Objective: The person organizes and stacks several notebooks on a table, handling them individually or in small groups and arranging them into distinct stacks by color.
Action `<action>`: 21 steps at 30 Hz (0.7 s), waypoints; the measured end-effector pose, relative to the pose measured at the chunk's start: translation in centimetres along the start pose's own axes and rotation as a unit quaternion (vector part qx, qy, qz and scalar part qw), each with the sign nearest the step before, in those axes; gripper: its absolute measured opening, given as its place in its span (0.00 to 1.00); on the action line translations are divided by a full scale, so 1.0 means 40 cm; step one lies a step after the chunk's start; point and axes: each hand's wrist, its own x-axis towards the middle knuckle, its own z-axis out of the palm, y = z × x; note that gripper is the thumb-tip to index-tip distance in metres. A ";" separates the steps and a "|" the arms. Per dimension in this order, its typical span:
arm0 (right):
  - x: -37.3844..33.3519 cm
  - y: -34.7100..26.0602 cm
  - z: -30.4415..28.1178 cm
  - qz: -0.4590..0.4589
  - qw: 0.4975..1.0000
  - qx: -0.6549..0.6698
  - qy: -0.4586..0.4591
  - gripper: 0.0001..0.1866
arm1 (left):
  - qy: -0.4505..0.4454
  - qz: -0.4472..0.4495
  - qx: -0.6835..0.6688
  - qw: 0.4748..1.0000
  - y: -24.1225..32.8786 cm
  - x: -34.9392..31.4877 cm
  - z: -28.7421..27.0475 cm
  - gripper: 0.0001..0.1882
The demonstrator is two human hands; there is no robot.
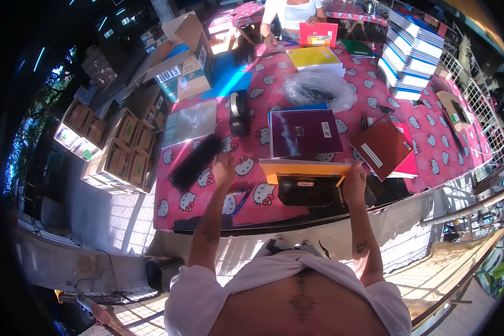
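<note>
Notebook in hand: orange notebook (313, 167), near edge of the table (171, 217), straight in front of us, seemingly tipped up on a long edge. Our right hand (354, 182) has its right end pinched, fingers closed on it. Our left hand (223, 169) is well apart from it, beside the black brush (195, 167); we can't tell whether the fingers wrap the brush or only lie against it. Black case (306, 191) with a small label sits on our side of the orange notebook, covering part of its lower face; contact between the two unclear.

Status as we read it: one piece in hand, not set down, so this one looks unfinished. Tall stack (410, 59) of blue-and-white books at far right is piled up, leaning a bit; looks like the most settled lot. Loose ones remain: purple notebook (305, 134) flat just beyond ours, with a blue notebook (297, 107) peeking out under it; brown notebook (379, 147) overlapping a red notebook (411, 158) to the right; yellow notebook (313, 57) on a short pile further back. Which of these are finished and which are waiting, we can't tell.

Also out: tape dispenser (239, 115) beyond the brush, crumpled plastic bag (319, 91) behind the purple one, open carton (191, 78) at back left. Across from us, a co-worker (293, 15) holds a red-covered book (318, 34) upright.
</note>
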 end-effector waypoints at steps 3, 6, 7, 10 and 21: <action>-0.009 -0.026 0.044 0.054 0.998 0.017 -0.009 0.24 | 0.096 0.164 0.320 0.928 -0.166 0.040 -0.080 0.14; 0.015 -0.014 0.008 0.038 0.997 0.040 0.055 0.24 | 0.021 0.203 0.412 0.888 -0.120 0.076 -0.052 0.17; 0.011 -0.020 0.024 0.042 0.995 0.023 0.083 0.24 | 0.011 0.196 0.420 0.886 -0.130 0.068 -0.060 0.17; 0.010 -0.069 0.034 -0.100 0.986 -0.090 0.097 0.22 | 0.088 0.220 0.336 0.912 -0.056 0.059 -0.073 0.19; -0.002 0.025 0.444 -0.261 0.689 -0.624 -0.263 0.12 | 0.095 0.276 0.251 0.923 0.157 0.025 -0.140 0.15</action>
